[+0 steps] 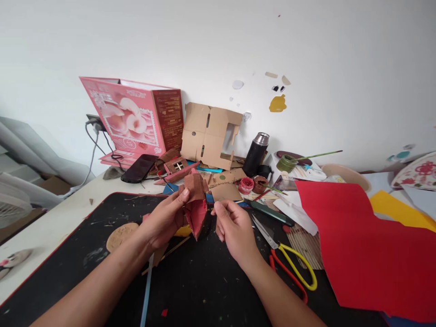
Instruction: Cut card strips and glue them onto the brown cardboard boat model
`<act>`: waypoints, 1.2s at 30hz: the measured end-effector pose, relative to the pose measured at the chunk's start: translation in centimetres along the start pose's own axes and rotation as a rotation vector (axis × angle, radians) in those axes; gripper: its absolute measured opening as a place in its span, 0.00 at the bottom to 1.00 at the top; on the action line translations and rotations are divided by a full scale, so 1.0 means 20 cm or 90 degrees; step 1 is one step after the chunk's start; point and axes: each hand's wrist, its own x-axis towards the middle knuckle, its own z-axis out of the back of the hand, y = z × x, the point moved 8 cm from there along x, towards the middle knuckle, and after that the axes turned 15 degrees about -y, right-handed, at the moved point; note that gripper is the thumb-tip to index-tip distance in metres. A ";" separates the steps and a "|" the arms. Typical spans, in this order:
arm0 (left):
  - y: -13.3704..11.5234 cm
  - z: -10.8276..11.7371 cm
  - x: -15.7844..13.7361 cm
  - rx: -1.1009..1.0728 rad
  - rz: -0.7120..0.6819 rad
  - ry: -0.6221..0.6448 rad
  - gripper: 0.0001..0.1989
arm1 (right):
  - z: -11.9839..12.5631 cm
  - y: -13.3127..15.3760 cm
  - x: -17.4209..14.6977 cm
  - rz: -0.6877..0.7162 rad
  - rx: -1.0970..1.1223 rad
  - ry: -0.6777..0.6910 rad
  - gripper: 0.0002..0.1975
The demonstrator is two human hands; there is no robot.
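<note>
My left hand [166,215] is closed around a small painted cardboard model [196,215], brown on top with a reddish, pointed lower part. It is held tilted above the black mat [190,290], thumb on the brown part. A small bright red piece [205,204] sits on the model's right edge. Just right of the model, my right hand [235,227] is closed in a pinch, thumb against the fingers. Whatever lies between those fingertips is too small to make out. Scissors [272,240] with yellow and red handles lie to the right of this hand, beside a dark green utility knife [270,212].
Red paper [374,245] covers the right side. Behind my hands stand paint jars [245,185], a black thermos [256,154], a cardboard sheet [211,136] and a pink box [132,118]. A phone [140,168] lies back left; a round tan disc [121,236] lies left.
</note>
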 end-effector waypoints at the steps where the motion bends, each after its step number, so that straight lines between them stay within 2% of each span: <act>1: 0.00 0.00 0.00 -0.006 -0.002 0.006 0.30 | 0.00 0.00 0.00 -0.002 0.000 0.001 0.28; 7: 0.02 0.02 0.02 -0.018 0.016 0.001 0.24 | 0.02 0.00 0.01 0.007 -0.002 -0.024 0.24; 12: 0.01 0.03 0.01 0.015 -0.015 -0.016 0.30 | 0.02 0.01 0.00 0.014 -0.007 -0.032 0.20; 18: 0.00 0.03 0.00 0.068 -0.072 -0.059 0.37 | 0.03 -0.01 0.00 0.032 -0.077 -0.032 0.18; 25: -0.05 0.03 -0.03 0.117 -0.165 -0.113 0.46 | 0.01 -0.03 -0.01 0.034 -0.122 -0.028 0.14; 30: -0.07 0.02 -0.06 0.153 -0.226 -0.109 0.44 | 0.00 -0.06 -0.01 0.033 -0.144 -0.017 0.13; 36: -0.08 0.02 -0.08 0.203 -0.247 -0.119 0.43 | 0.00 -0.08 -0.01 0.033 -0.135 -0.034 0.10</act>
